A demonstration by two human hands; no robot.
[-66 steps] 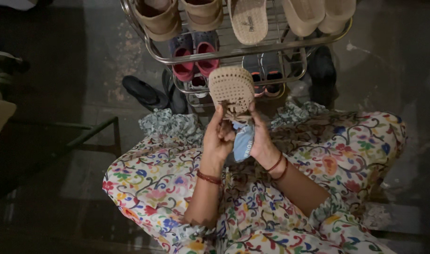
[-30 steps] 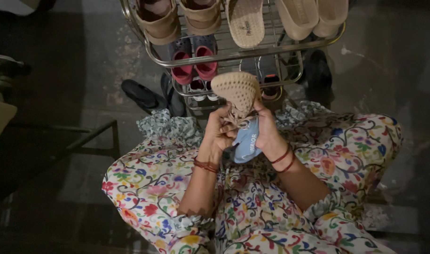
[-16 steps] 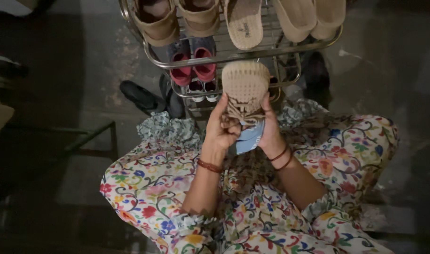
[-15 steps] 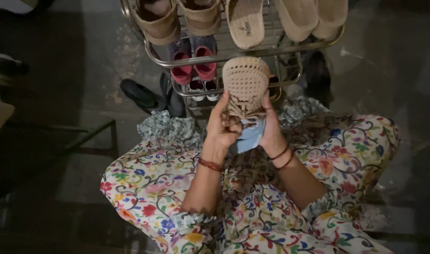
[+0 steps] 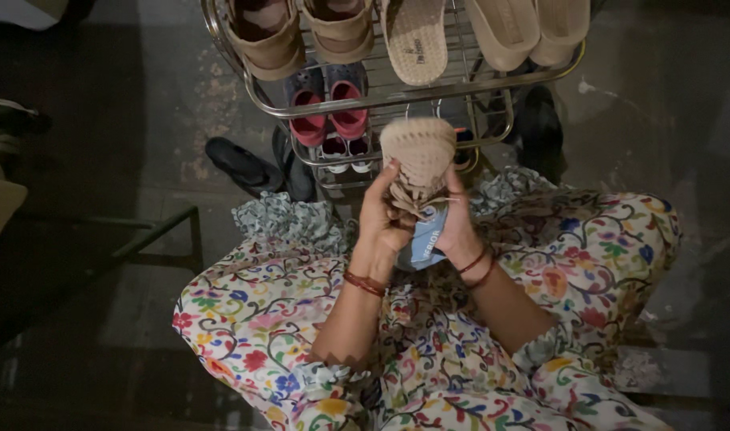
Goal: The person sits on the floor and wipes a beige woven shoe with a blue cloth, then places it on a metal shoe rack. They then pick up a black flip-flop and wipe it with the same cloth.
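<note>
A beige knitted lace-up shoe (image 5: 417, 152) with a light blue heel part (image 5: 425, 240) is held up in front of me, toe pointing away. My left hand (image 5: 383, 215) grips its left side with the fingers at the laces (image 5: 413, 199). My right hand (image 5: 458, 226) holds its right side and the blue heel. Both wrists wear red-brown bangles. My lap below is covered by floral-patterned cloth (image 5: 261, 311).
A metal wire shoe rack (image 5: 397, 100) stands just ahead, with tan sandals and beige slippers on top and pink-lined clogs (image 5: 329, 112) below. Dark slippers (image 5: 241, 164) lie on the floor at its left. A dark metal frame (image 5: 153, 231) stands left.
The shoe has been tilted and turned between my hands, lifted toward the rack, then lowered a little. My left fingers have moved onto the laces.
</note>
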